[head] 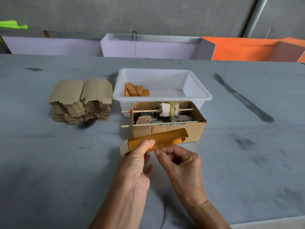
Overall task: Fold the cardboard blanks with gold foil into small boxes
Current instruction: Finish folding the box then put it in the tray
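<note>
Gold-foil blank (158, 139) held in the air just above the grey worktop (66, 162), directly in front of the open cardboard box (181, 129). Long axis running left to right, right end tilted up and slightly away. Foil face up; plain brown flap showing at the left end.

Left hand (133, 164) clamped on the blank's left half, thumb pressed on the foil face, remaining fingers mostly hidden beneath. Right hand (179, 164) just below and near the blank's lower edge at mid-length, fingers curled, fingertips at or almost at the edge; contact not certain, nothing visibly gripped. Right hand nearer to the free right half, so the next crease probably falls to it while the left holds steady.

Counts: one blank in hand. One stack of flat blanks (80, 101), brown side up, well to the left on the worktop; sheets too many and too tight to count. One white plastic tub (165, 96) behind the cardboard box, holding a few folded gold pieces (137, 92), roughly four, overlapping, exact number unclear. Cardboard box crossed by two thin wooden sticks (148, 125); far stick carries one cloth-wrapped roll (166, 109). Dark lumps beneath, not identifiable.

Judged early in the fold: blank only partly creased, no box shape yet.
</note>
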`<control>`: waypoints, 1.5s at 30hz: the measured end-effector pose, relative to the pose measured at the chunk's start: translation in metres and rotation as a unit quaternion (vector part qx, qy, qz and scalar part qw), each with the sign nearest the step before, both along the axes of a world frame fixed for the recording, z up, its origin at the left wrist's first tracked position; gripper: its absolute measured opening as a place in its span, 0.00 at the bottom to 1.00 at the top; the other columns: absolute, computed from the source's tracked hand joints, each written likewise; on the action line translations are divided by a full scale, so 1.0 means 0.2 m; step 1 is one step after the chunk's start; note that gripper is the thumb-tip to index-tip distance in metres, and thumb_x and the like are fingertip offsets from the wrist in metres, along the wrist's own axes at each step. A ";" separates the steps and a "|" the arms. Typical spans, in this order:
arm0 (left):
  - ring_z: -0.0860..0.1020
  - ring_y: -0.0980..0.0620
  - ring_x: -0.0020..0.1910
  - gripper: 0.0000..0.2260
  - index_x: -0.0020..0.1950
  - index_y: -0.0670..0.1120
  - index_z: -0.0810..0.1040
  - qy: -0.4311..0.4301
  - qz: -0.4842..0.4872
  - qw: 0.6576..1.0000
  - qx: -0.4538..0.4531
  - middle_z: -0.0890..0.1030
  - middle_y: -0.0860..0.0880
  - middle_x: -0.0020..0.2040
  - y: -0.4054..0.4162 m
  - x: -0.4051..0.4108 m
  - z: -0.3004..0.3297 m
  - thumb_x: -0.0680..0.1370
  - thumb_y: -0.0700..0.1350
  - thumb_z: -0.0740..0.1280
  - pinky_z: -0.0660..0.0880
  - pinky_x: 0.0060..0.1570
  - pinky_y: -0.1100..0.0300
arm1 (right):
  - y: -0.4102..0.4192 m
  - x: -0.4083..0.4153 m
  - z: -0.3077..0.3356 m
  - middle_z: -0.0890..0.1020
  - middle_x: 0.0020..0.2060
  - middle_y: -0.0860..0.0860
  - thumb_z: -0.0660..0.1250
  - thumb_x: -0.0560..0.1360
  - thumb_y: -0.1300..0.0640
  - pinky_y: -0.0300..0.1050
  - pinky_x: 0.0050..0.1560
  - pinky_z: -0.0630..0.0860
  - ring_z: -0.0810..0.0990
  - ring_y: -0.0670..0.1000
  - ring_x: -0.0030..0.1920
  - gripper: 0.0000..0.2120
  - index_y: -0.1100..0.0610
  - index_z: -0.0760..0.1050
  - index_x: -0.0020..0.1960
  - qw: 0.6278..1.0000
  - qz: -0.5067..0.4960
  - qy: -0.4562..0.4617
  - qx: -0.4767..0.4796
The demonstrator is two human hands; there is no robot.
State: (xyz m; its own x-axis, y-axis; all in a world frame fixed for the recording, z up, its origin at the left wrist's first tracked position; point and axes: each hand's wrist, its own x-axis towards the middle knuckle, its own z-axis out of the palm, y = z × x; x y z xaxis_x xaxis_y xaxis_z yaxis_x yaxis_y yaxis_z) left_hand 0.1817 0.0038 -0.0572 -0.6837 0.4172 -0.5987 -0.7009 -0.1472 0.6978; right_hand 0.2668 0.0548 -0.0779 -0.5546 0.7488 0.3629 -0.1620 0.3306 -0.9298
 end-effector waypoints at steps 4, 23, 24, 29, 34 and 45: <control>0.73 0.54 0.42 0.05 0.39 0.47 0.75 -0.030 -0.039 0.999 0.006 0.79 0.49 0.43 0.00 0.00 0.00 0.71 0.42 0.71 0.67 0.38 0.58 | -0.01 0.00 -0.02 0.76 0.25 0.44 0.73 0.70 0.61 0.33 0.29 0.69 0.71 0.41 0.27 0.06 0.52 0.81 0.37 0.999 -0.026 0.020 0.011; 0.76 0.53 0.39 0.08 0.35 0.47 0.77 0.034 0.040 0.998 0.023 0.79 0.49 0.36 0.02 0.05 -0.04 0.68 0.38 0.74 0.70 0.37 0.59 | -0.03 0.02 0.10 0.76 0.26 0.51 0.73 0.63 0.56 0.36 0.26 0.68 0.71 0.45 0.26 0.07 0.58 0.78 0.31 0.923 0.070 -0.019 -0.378; 0.76 0.53 0.39 0.08 0.35 0.47 0.77 0.029 0.038 0.998 0.028 0.79 0.49 0.36 0.03 0.05 -0.05 0.68 0.37 0.74 0.70 0.37 0.59 | -0.04 0.01 0.09 0.75 0.25 0.51 0.72 0.66 0.58 0.36 0.26 0.68 0.70 0.45 0.26 0.08 0.58 0.77 0.30 0.924 0.055 -0.011 -0.378; 0.78 0.51 0.44 0.14 0.44 0.45 0.79 0.024 0.007 0.998 0.061 0.82 0.47 0.42 0.03 0.07 -0.04 0.61 0.42 0.76 0.71 0.37 0.59 | -0.06 -0.01 0.10 0.75 0.23 0.50 0.70 0.73 0.62 0.32 0.27 0.68 0.69 0.43 0.24 0.16 0.57 0.76 0.26 0.959 -0.029 0.011 -0.283; 0.79 0.50 0.42 0.08 0.42 0.44 0.77 0.033 0.031 0.998 0.051 0.80 0.47 0.39 0.04 0.07 -0.04 0.66 0.37 0.74 0.73 0.37 0.58 | -0.08 -0.01 0.09 0.75 0.21 0.49 0.70 0.72 0.63 0.32 0.26 0.67 0.69 0.41 0.23 0.16 0.57 0.77 0.26 0.968 -0.034 0.003 -0.249; 0.78 0.50 0.35 0.07 0.32 0.45 0.79 0.114 0.040 0.992 0.036 0.81 0.49 0.31 0.02 0.07 -0.06 0.68 0.37 0.75 0.73 0.38 0.56 | -0.02 0.01 0.10 0.77 0.24 0.50 0.72 0.71 0.58 0.39 0.27 0.68 0.72 0.45 0.25 0.19 0.53 0.75 0.22 0.928 -0.005 -0.007 -0.372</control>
